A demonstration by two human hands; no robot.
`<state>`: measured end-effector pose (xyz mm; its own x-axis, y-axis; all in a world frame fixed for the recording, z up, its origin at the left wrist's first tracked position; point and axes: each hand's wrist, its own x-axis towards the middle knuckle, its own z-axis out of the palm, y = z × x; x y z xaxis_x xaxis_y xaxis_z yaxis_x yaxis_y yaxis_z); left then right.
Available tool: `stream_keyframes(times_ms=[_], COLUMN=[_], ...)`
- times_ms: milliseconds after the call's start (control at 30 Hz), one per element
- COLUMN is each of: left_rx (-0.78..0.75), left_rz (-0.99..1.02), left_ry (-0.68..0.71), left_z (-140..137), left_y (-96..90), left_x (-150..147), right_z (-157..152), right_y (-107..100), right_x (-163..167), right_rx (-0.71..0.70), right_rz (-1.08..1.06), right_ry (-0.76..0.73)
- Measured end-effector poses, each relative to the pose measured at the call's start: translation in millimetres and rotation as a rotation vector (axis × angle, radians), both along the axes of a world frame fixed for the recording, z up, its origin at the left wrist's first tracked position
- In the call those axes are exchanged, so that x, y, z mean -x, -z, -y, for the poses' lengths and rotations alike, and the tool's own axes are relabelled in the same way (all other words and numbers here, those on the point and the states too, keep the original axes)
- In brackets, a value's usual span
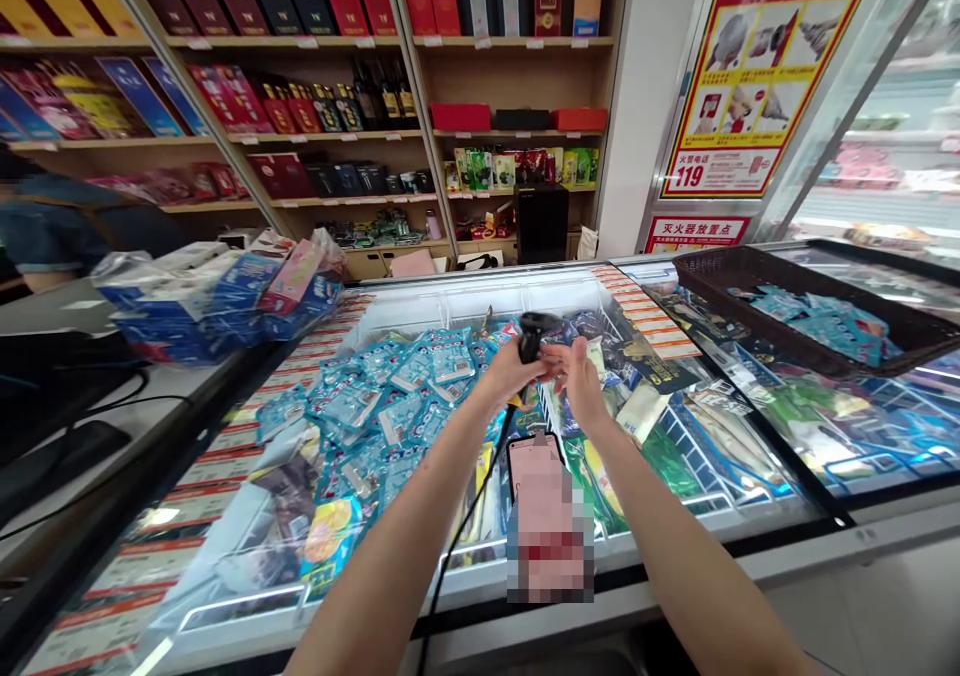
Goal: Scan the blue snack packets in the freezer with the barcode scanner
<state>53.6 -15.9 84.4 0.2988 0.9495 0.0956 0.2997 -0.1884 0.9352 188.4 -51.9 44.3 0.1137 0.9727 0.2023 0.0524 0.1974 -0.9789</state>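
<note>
Over the middle of the freezer, my left hand (508,371) is wrapped round a black corded barcode scanner (534,331). Its head points forward and its cable trails down toward me past my left forearm. Close beside it on the right is my right hand (579,381), thumb raised and fingers stretched toward the scanner; I see nothing held in it. A phone (541,476) lies between my forearms on the freezer's glass top, its lower part blurred out. Beneath the glass, many blue packets (405,386) are heaped to the left of my hands.
A brown tray (757,331) with blue packets sits at the right. Blue and white boxes (225,286) are stacked on the left counter, with cables (112,406) nearby. Shelves (510,136) of boxes and bottles line the back. Part of another person (60,216) shows at far left.
</note>
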Motion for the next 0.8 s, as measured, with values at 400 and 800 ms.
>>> stream_keyframes(times_ms=[400, 800], left_rx=[0.047, 0.015], left_rz=[-0.011, 0.134], left_ry=[-0.294, -0.240], left_z=[41.5, 25.5], left_y=[-24.8, -4.6], left_x=[126.9, 143.3], right_z=[-44.6, -87.5], right_y=[25.4, 43.0], right_x=[25.2, 32.9], right_rx=[-0.011, -0.007], right_rz=[0.825, 0.790], right_ry=[-0.020, 0.036])
